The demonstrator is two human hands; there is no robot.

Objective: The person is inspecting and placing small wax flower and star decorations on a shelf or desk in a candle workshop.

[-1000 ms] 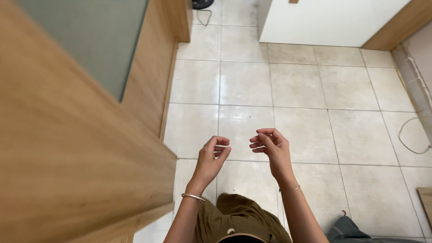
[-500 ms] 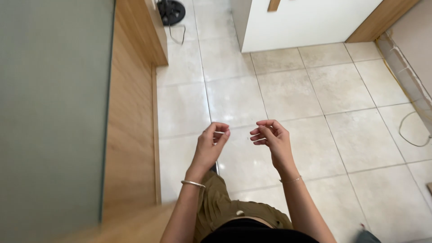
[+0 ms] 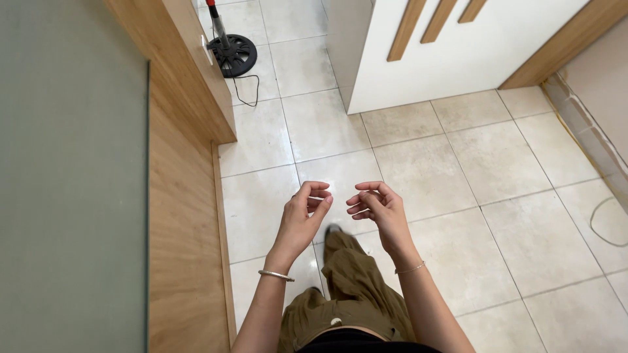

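Observation:
My left hand (image 3: 302,219) and my right hand (image 3: 377,206) hang side by side at waist height over a beige tiled floor (image 3: 458,170). Both hold nothing, and their fingers are loosely curled and apart. A thin bangle sits on my left wrist and a fine bracelet on my right. Below the hands I see my olive trousers (image 3: 353,287) and one foot stepping forward.
A wooden counter (image 3: 183,216) with a grey-green top (image 3: 65,176) runs along the left. A black round stand base (image 3: 233,55) with a cord sits at the far end. A white cabinet (image 3: 451,52) with wooden handles stands ahead, and a cable loop (image 3: 605,222) lies at right.
The view has moved forward and along the counter; the stand base and the white cabinet have come closer. My hands keep the same raised, curled pose.

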